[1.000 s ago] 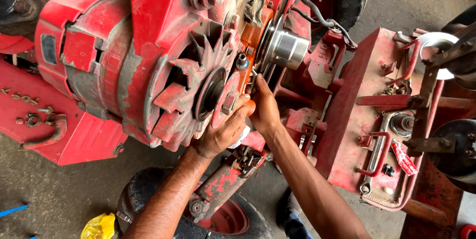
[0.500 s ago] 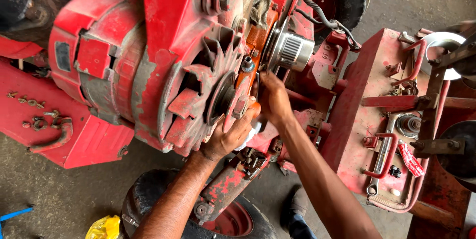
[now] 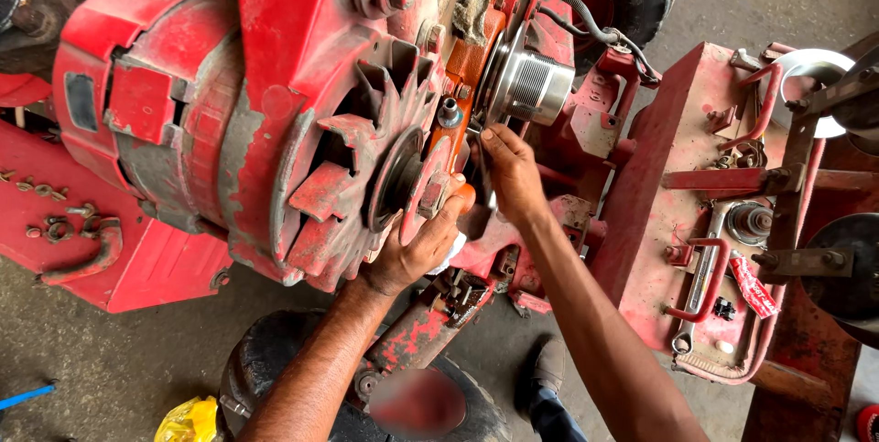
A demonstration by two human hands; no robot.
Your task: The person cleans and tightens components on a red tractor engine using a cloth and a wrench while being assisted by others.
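Concrete floor point(image 3: 110, 360), grey and stained, lies under a red machine; a black tyre point(image 3: 275, 360) and a yellow bag point(image 3: 188, 421) sit below. The red finned housing point(image 3: 302, 149), chipped and dusty, carries an orange pulley disc point(image 3: 430, 190) beside a silver grooved pulley point(image 3: 536, 85). The left hand point(image 3: 417, 245) grips the disc's lower edge; the right hand point(image 3: 513, 176) presses curled fingers behind it.
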